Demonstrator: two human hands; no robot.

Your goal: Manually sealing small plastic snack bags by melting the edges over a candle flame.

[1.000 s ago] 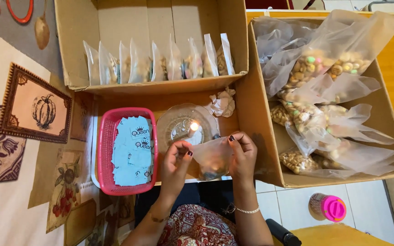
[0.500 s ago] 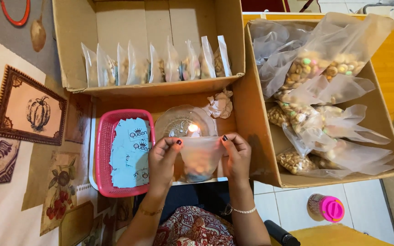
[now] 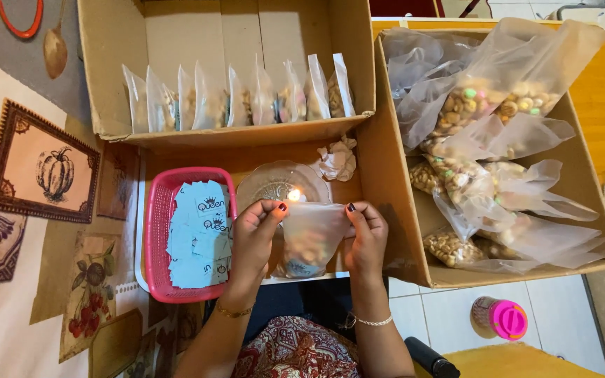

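Snack bag point(image 3: 309, 238) stretched between both hands' fingers point(image 3: 274, 208), beside candle flame point(image 3: 294, 195)

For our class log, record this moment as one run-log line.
hands: left hand and right hand hold small snack bag | bag top beside candle flame | pink basket left

Left hand point(image 3: 255, 234), right hand point(image 3: 365, 241) grip small snack bag point(image 3: 308, 241) top edge beside candle flame point(image 3: 293, 195).

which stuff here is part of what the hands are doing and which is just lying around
In use: left hand and right hand holding a small bag at the candle flame on a glass dish; blue labels; sealed bags.

Lying about: crumpled paper; pink-lidded jar.
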